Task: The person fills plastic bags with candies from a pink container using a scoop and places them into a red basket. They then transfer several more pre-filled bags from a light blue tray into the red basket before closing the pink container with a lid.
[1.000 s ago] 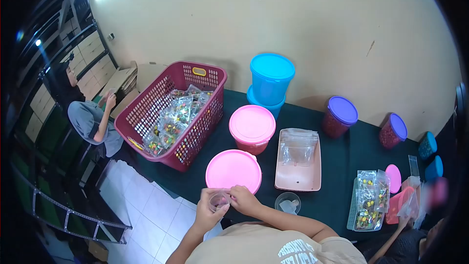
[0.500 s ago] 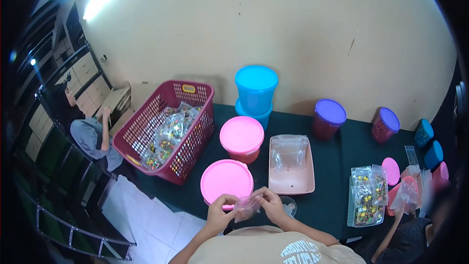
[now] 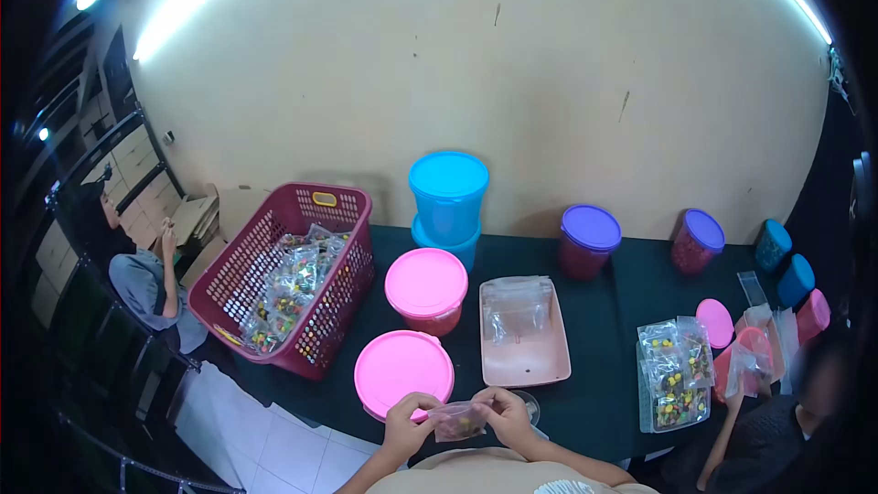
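A small clear plastic bag with a few coloured bits inside is stretched between my two hands. My left hand pinches its left upper corner, and my right hand pinches the right one. Just beyond my left hand stands a tub with a pink lid. Partly hidden behind my right hand is a small clear round dish. A pale pink tray lies past my right hand, with a stack of clear empty bags at its far end.
A maroon basket of filled bags stands left. Behind are another pink-lidded tub, stacked blue tubs and purple-lidded tubs. At right, filled bags lie in a tray beside a co-worker. Another person is far left.
The bag has gone from bunched up to spread flat between my hands, with its contents now showing. My view has shifted, so everything sits lower and further left.
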Available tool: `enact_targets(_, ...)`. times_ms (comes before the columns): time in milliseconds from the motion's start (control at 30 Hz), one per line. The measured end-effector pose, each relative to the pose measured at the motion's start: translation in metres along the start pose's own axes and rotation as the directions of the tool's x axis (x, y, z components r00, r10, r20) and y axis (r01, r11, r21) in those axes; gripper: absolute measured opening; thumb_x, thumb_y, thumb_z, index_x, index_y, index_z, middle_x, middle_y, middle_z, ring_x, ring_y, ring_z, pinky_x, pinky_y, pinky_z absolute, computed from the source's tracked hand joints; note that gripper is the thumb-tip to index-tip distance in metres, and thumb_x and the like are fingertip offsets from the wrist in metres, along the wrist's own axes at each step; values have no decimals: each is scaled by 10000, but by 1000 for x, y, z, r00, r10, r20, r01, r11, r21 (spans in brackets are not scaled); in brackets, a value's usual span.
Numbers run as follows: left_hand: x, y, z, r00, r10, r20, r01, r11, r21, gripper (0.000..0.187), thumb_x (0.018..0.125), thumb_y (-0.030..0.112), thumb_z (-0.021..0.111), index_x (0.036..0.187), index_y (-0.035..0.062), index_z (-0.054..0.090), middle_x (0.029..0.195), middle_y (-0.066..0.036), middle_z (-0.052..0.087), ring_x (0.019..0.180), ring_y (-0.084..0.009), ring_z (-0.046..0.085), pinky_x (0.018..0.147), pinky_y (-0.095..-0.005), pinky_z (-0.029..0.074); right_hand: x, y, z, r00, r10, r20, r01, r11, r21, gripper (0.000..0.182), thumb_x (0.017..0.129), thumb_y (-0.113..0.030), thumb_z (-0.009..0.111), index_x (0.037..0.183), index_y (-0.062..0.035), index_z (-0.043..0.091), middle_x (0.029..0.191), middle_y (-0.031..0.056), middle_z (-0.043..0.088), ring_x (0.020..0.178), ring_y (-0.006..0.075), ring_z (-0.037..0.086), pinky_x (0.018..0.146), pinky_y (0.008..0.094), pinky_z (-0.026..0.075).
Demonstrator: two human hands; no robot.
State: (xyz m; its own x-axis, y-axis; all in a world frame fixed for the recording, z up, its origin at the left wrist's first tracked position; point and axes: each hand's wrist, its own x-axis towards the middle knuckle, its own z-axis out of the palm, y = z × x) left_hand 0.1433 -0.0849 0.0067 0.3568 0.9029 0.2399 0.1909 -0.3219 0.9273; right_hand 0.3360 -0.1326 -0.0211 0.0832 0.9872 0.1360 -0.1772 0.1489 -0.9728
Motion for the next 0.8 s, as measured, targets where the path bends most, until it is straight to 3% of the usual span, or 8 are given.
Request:
enact_targets(233, -10, 4, -5, 998, 34, -48, -33, 999, 30, 82, 785, 40, 679, 849, 2, 643, 827, -100, 650, 800, -198, 630, 736, -299, 480, -3, -9, 12, 995, 72, 72, -80, 990, 113, 132, 872, -51, 630, 982, 16, 602, 943, 51, 623, 864, 94, 585, 755, 234, 491)
enact_targets(367, -6, 11, -12, 996, 85, -19, -81, 985, 154, 87, 802, 70, 678, 817, 2, 625, 790, -89, 642, 763, -166, 620, 712, -290, 479, 1, -12, 16, 998, 12, 61, -13, 1000, 18, 110, 840, -54, 666, 918, 8, 620, 905, 62, 640, 812, 95, 586, 718, 239, 486)
enact_targets(433, -7, 5, -14, 996, 90, -22, -86, 985, 150, 104, 805, 87, 681, 832, 5, 624, 795, -85, 641, 770, -173, 620, 714, -294, 477, 6, -12, 16, 996, -17, 83, 31, 985, -168, 96, 840, -45, 660, 905, 10, 615, 872, 61, 639, 792, 96, 590, 704, 243, 487)
enact_targets(500, -8, 7, -15, 992, 126, -8, -123, 975, 183, 127, 802, 104, 692, 845, 8, 622, 811, -83, 639, 786, -176, 619, 728, -294, 473, 6, -10, 16, 996, -46, 72, 60, 976, -207, 81, 843, -38, 651, 895, 9, 611, 866, 61, 636, 786, 96, 590, 695, 241, 484)
enact_targets(633, -12, 26, -9, 997, 70, 25, -73, 989, 129, 147, 785, 122, 700, 856, 15, 628, 839, -93, 634, 811, -243, 601, 743, -322, 461, 5, -11, 20, 985, -156, 69, 169, 946, -275, 48, 847, -23, 632, 869, 5, 601, 860, 63, 630, 778, 104, 596, 693, 240, 482)
enact_targets(700, -15, 24, -6, 996, 90, -9, -89, 991, 99, 137, 771, 110, 707, 839, 16, 633, 816, -93, 629, 786, -237, 596, 725, -322, 461, 2, -13, 20, 989, -121, 87, 141, 952, -271, 68, 843, -42, 642, 875, 3, 601, 866, 64, 627, 784, 109, 596, 708, 246, 482)
enact_targets(767, -18, 24, -7, 998, 65, -23, -62, 993, 101, 121, 757, 94, 709, 815, 18, 635, 794, -93, 624, 759, -229, 591, 702, -328, 460, 0, -17, 18, 975, -46, 218, 87, 979, -184, 132, 821, -90, 663, 892, 10, 614, 887, 101, 635, 841, 145, 616, 775, 272, 484)
enact_targets(800, -18, 22, -5, 990, 135, -40, -131, 986, 102, 116, 754, 85, 704, 824, 26, 632, 785, -91, 625, 744, -237, 589, 682, -339, 459, 0, -22, 18, 972, 7, 236, 29, 988, -150, 153, 804, -87, 676, 920, 3, 634, 882, 90, 626, 847, 151, 610, 780, 273, 473)
